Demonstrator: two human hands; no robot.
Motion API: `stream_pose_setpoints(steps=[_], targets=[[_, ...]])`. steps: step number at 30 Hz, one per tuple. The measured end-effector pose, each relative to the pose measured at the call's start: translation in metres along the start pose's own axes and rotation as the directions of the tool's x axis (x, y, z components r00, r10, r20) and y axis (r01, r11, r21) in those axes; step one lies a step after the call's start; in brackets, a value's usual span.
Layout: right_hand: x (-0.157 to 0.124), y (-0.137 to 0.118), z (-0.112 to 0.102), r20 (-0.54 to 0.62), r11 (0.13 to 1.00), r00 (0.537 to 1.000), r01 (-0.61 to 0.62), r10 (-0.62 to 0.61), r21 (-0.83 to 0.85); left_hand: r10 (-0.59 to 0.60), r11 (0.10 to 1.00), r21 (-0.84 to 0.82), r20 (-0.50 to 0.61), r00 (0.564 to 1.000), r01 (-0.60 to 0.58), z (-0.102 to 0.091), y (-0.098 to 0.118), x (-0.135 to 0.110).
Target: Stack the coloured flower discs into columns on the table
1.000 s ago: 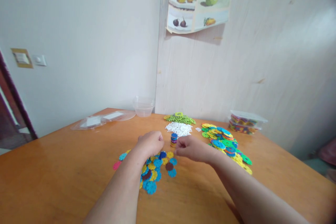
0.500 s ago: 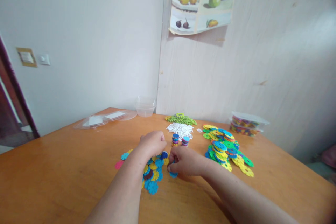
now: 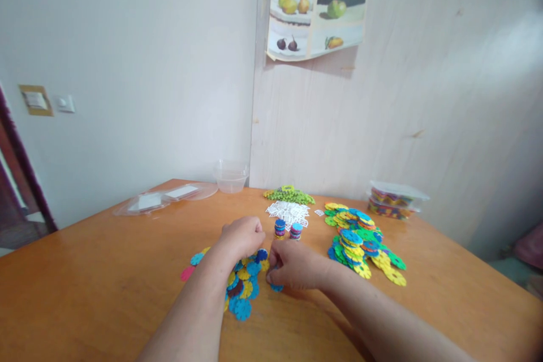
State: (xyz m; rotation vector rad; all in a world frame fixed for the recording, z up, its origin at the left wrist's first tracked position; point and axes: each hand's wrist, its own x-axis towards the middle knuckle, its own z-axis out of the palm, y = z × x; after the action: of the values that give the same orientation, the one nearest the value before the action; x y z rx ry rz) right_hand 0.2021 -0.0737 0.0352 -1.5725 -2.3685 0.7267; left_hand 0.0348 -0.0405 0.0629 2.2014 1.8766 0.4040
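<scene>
My left hand (image 3: 245, 236) is closed in a fist above the near pile of notched plastic building discs (image 3: 242, 309), mostly blue and yellow. Its fingertips face away, so what they hold is hidden. My right hand (image 3: 297, 264) is just right of that pile, with thumb and fingers pinched down on a blue notched disc (image 3: 277, 288), mostly covered by the fingers. Two short upright stacks of discs stand just beyond my hands: a left stack (image 3: 280, 228) with a dark blue top and a right stack (image 3: 296, 231) with a lighter blue top.
A larger heap of colourful discs (image 3: 360, 240) spreads to the right. White lattice pieces (image 3: 289, 214) and green pieces (image 3: 292, 195) lie behind the stacks. A clear tub (image 3: 231, 176), flat clear lids (image 3: 144, 202) and a filled clear box (image 3: 396, 201) stand along the table's back.
The head view has turned slightly, so everything sits a little further left and the wall picture lower. Both hands stay in nearly the same place and pose.
</scene>
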Motion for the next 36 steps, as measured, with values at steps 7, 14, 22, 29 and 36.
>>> stream_pose_setpoints(steps=[7,14,22,29,36], targets=[[0.005,0.006,-0.019,-0.128,0.940,0.992,0.052,-0.009,0.336,-0.007,1.000,-0.011,0.023,1.000,0.007,-0.003,0.000,-0.002],[0.011,0.038,-0.058,-0.427,0.883,0.878,0.009,0.217,0.469,0.010,1.000,0.002,0.025,1.000,-0.010,-0.001,-0.003,0.000],[0.023,0.062,-0.049,-0.456,0.901,0.854,-0.035,0.252,0.432,0.020,1.000,0.000,0.021,1.000,-0.020,0.002,-0.006,0.003],[0.025,0.071,-0.047,-0.509,0.932,0.821,-0.073,0.258,0.355,0.018,1.000,-0.007,0.025,1.000,-0.018,0.003,-0.006,0.003],[0.024,0.065,-0.048,-0.510,0.944,0.819,-0.108,0.263,0.313,0.011,1.000,-0.016,0.019,1.000,-0.011,0.001,-0.004,0.001]])
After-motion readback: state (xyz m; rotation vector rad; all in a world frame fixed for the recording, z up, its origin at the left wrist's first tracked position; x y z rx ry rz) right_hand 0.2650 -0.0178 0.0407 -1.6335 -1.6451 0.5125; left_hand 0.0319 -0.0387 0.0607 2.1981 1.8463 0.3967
